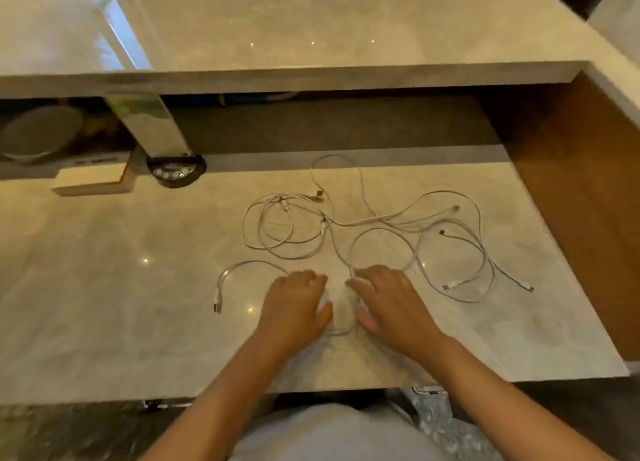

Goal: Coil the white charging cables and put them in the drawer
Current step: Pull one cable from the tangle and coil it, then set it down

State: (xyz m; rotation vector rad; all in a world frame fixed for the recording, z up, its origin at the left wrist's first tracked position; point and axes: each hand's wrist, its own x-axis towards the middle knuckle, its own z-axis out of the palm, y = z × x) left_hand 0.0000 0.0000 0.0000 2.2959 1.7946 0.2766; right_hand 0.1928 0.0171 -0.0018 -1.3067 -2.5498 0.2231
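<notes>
Several white charging cables lie tangled across the marble desk top. One loose coil sits left of middle, and long loops spread to the right. My left hand and my right hand lie side by side near the front edge. Between them is a small loop of white cable, and both hands hold it with curled fingers. A short cable end with a plug trails off to the left of my left hand. No drawer is in view.
A raised marble shelf runs across the back, over a dark recess. A chrome post on a black base stands at the back left, beside a flat white box. A brown wooden panel borders the right side.
</notes>
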